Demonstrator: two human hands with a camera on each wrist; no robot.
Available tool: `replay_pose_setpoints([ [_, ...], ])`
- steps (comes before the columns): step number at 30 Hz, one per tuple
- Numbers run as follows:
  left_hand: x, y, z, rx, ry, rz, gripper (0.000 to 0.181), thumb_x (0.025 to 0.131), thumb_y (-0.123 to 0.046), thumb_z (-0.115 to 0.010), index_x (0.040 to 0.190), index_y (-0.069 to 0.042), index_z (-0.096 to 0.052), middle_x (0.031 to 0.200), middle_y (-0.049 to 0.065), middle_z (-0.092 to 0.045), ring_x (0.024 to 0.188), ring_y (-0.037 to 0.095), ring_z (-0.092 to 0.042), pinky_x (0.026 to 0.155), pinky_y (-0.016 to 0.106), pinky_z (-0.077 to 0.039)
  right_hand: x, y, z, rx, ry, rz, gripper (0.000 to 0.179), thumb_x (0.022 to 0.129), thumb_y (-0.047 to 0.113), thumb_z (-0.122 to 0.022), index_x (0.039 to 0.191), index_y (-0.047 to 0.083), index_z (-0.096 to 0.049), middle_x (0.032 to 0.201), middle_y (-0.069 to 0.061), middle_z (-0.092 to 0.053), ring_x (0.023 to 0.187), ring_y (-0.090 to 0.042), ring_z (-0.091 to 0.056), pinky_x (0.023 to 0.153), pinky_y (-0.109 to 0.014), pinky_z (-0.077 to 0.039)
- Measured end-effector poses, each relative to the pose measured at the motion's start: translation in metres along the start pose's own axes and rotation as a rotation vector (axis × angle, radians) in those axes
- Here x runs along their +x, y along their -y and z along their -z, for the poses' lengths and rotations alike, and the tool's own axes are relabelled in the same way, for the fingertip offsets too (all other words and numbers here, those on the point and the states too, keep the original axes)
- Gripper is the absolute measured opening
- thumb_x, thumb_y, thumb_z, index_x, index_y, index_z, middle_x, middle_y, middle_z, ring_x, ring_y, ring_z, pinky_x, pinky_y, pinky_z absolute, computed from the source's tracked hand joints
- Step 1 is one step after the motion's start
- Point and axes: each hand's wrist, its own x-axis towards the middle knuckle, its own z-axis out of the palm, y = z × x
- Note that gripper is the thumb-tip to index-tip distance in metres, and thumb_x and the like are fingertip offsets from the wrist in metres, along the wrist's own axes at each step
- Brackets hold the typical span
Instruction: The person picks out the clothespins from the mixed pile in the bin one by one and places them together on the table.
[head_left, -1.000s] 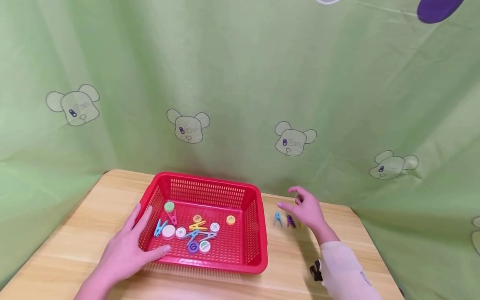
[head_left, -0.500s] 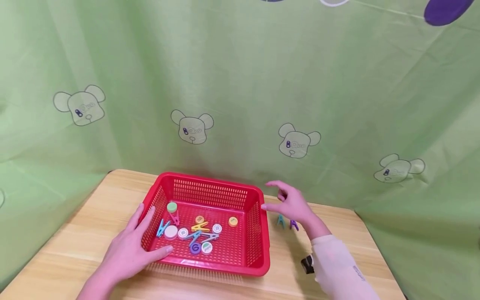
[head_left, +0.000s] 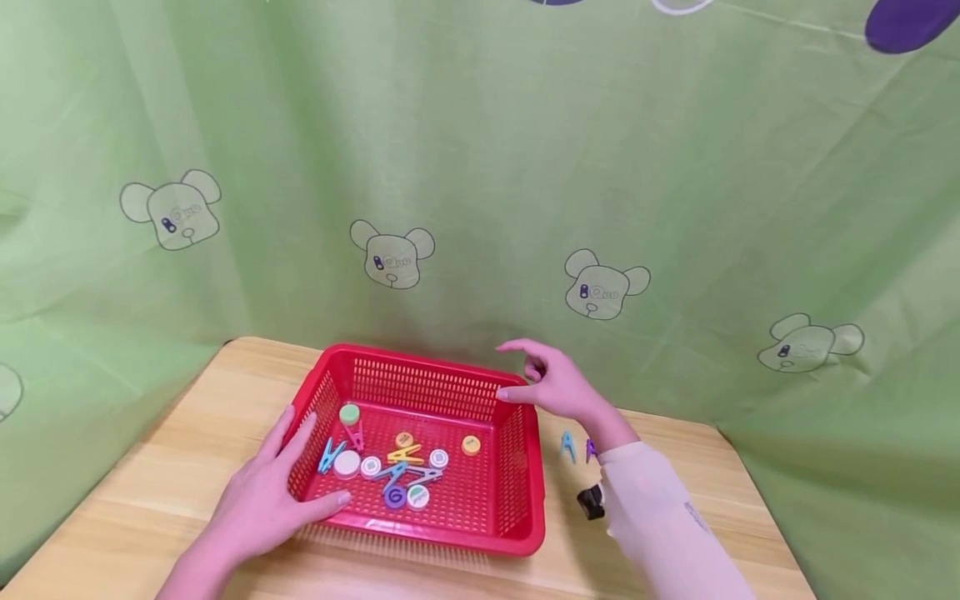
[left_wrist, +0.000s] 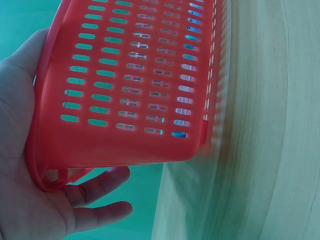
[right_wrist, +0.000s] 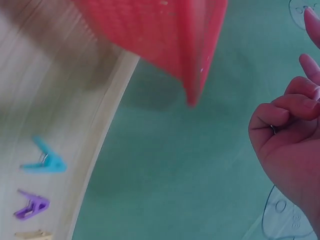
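A red plastic basket (head_left: 450,546) stands on the table with bottle caps and plastic clothespins inside. My left hand (head_left: 258,500) rests on its near left corner, fingers spread over the left rim and thumb over the front rim. In the left wrist view, two fingers (left_wrist: 102,186) stretch past the basket's end wall. My right hand (head_left: 558,383) hovers at the far right corner of the basket. Its thumb and index finger are apart with nothing visible between them, and the other fingers are bent in. Inside lie a green cap (head_left: 349,414), a purple cap (head_left: 395,497) and a yellow clothespin (head_left: 405,454).
Right of the basket, a blue clothespin (head_left: 567,446) and a purple clothespin (right_wrist: 32,206) lie on the wooden table (head_left: 150,467). A pale yellow clothespin (right_wrist: 34,235) lies beside them. A green curtain (head_left: 480,150) with bear prints hangs behind the table.
My right hand has moved left from above the loose clothespins to the basket's far right corner. My left hand stays on the basket. The head view has shifted slightly.
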Motion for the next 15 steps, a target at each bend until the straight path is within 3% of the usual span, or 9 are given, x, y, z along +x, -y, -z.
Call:
replay_pose_setpoints([
  [9,0.000,0.000,-0.001,-0.004,-0.019,-0.012,0.120,0.071,-0.081,-0.067,0.159,-0.010,-0.028,0.163,0.020,-0.013,0.133,0.053,-0.037,0.089,0.071,-0.042,0.026,0.006,-0.020,0.093,0.104,0.053,0.067,0.077,0.011,-0.088,0.134,0.026,-0.058,0.071,-0.006,-0.036,0.065,-0.019,-0.036,0.059,-0.033,-0.040],
  [15,-0.001,0.000,-0.001,-0.006,-0.027,-0.002,0.119,0.070,-0.079,-0.069,0.159,-0.011,-0.029,0.163,0.019,-0.014,0.132,0.052,-0.039,0.089,0.071,-0.043,0.038,0.010,-0.032,0.081,0.184,0.099,0.069,0.076,0.009,-0.088,0.137,0.021,-0.056,0.072,-0.006,-0.036,0.067,-0.020,-0.036,0.063,-0.033,-0.041],
])
